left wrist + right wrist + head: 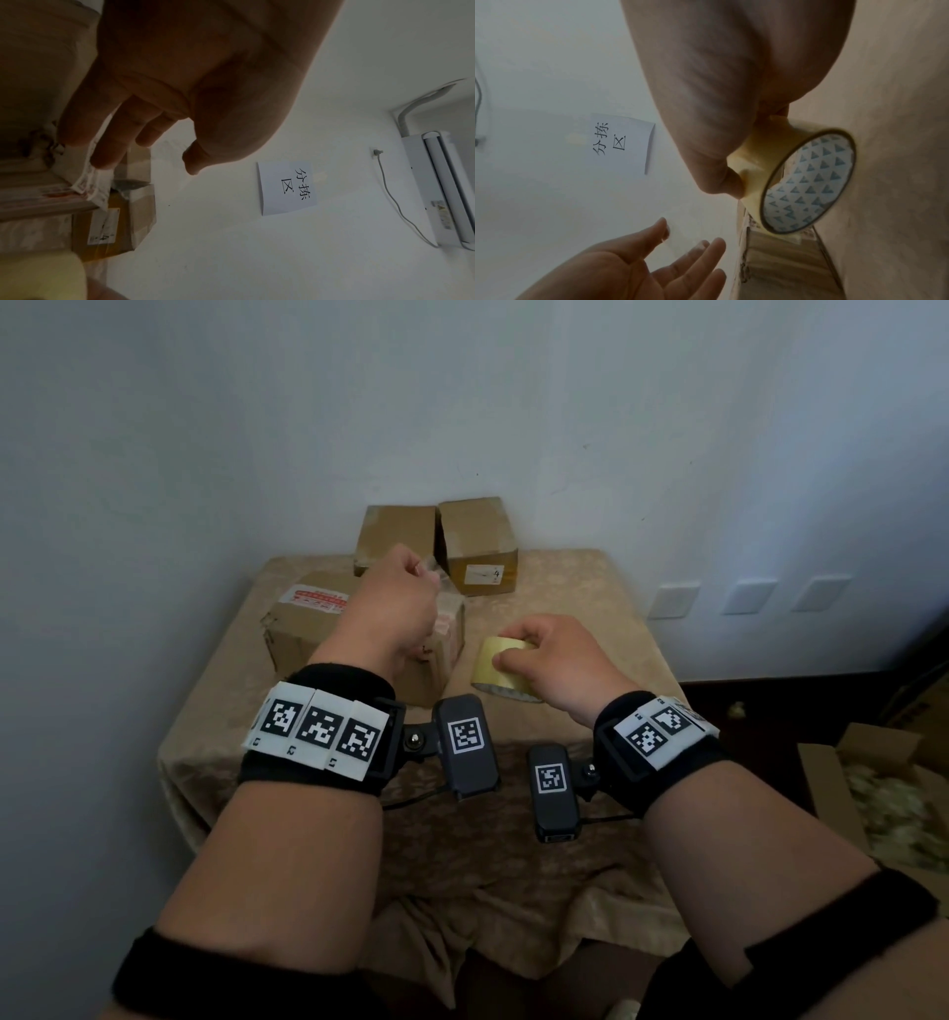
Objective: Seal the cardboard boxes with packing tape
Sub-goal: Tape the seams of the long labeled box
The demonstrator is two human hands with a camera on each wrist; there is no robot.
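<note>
My left hand (395,603) is raised over the near cardboard box (308,634), which carries a red-and-white label. Its thumb and fingers pinch a strip of clear tape (430,567), faint in the wrist views (680,233). My right hand (554,654) grips a yellowish roll of packing tape (506,685) from above, just right of that box. The roll's patterned core faces the right wrist camera (808,182). Two more brown boxes (398,534) (480,541) stand at the back against the wall.
The boxes sit on a small table under a beige cloth (565,588), in a corner of white walls. An open carton with filler (873,788) lies on the floor at right. A paper sign (287,186) and an air conditioner (437,188) hang on the wall.
</note>
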